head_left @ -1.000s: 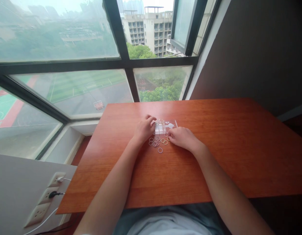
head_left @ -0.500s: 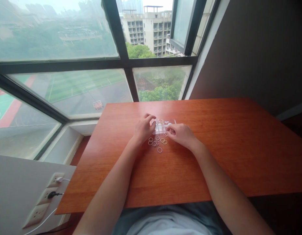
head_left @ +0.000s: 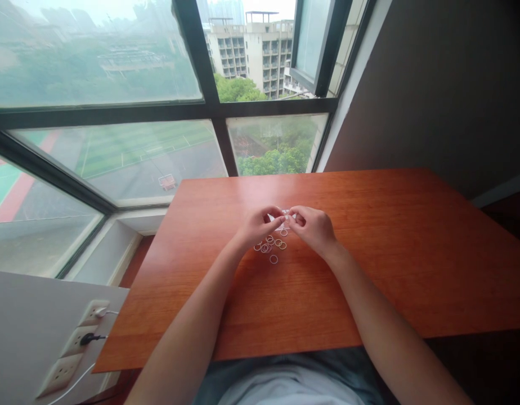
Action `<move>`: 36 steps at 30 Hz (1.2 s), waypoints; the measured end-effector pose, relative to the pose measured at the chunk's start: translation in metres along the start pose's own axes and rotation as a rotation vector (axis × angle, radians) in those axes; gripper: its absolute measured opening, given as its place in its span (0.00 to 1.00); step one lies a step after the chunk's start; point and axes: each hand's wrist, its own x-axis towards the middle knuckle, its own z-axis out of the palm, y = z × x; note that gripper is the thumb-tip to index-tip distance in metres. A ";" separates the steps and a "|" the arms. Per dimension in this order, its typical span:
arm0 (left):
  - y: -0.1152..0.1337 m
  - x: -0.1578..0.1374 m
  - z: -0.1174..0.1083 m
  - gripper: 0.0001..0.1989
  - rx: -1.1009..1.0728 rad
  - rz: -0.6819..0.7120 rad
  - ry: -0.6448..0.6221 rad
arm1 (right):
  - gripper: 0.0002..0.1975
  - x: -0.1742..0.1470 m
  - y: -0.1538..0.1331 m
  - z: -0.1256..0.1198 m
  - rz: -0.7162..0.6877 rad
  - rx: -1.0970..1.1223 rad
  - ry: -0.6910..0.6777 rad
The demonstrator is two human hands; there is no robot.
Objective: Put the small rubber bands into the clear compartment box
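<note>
My left hand (head_left: 260, 226) and my right hand (head_left: 314, 226) meet above a small clear plastic box (head_left: 278, 227), fingertips pinched and almost touching. Whatever is between the fingertips is too small to make out. Most of the box is hidden behind the fingers. Just in front of it, several thin, pale rings (head_left: 267, 247) lie in a loose cluster, some overlapping. One ring (head_left: 274, 259) sits apart, closer to me, and another ring (head_left: 284, 232) rests by the box's near edge.
The reddish-brown wooden table (head_left: 395, 253) stretches far to the right. Beyond its back edge stands a large window with a dark frame (head_left: 260, 107). At lower left, a wall socket (head_left: 80, 340) holds plugs with cables, beside the table's left edge.
My left hand has moved right from the box's left side, and my right hand has risen slightly. Their fingertips have come together over the box, covering more of it.
</note>
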 end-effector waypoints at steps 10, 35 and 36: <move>-0.005 0.002 0.000 0.05 0.202 0.065 0.140 | 0.07 0.000 0.002 0.003 -0.001 -0.025 -0.050; -0.025 0.001 -0.019 0.08 0.551 0.009 0.310 | 0.07 -0.003 0.000 -0.002 -0.096 -0.050 -0.473; -0.025 0.001 -0.019 0.08 0.551 0.008 0.309 | 0.07 -0.003 -0.001 -0.002 -0.110 -0.040 -0.491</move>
